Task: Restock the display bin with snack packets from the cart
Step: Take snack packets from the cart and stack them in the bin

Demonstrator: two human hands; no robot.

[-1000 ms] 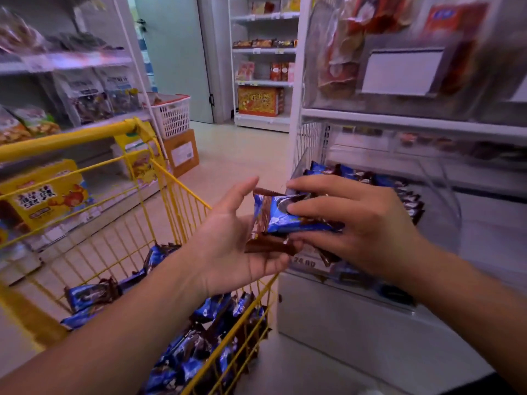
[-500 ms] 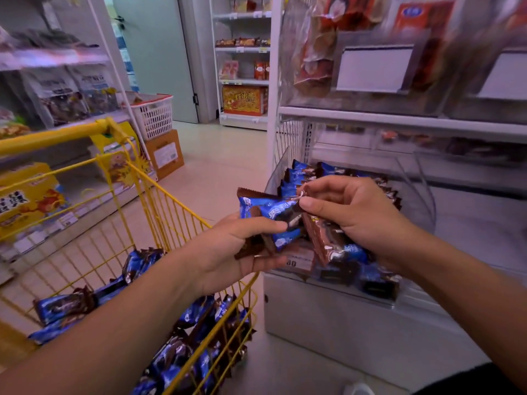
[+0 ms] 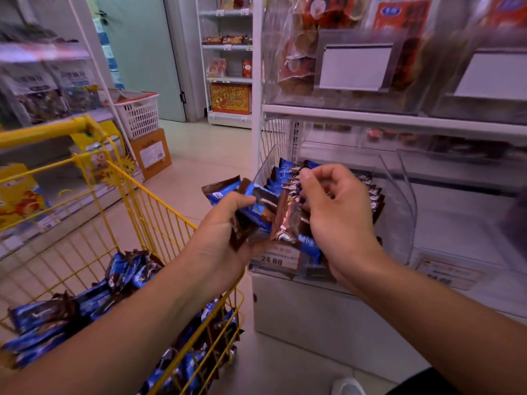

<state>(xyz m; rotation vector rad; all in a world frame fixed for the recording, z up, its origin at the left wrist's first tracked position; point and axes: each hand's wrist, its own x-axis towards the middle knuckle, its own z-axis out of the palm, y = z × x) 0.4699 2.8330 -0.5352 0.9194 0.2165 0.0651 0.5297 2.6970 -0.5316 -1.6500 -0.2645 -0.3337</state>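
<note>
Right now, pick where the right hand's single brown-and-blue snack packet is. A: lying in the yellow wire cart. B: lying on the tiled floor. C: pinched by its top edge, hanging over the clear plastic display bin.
C: the right hand pinches the brown-and-blue snack packet at its top, over the clear plastic display bin.
</note>
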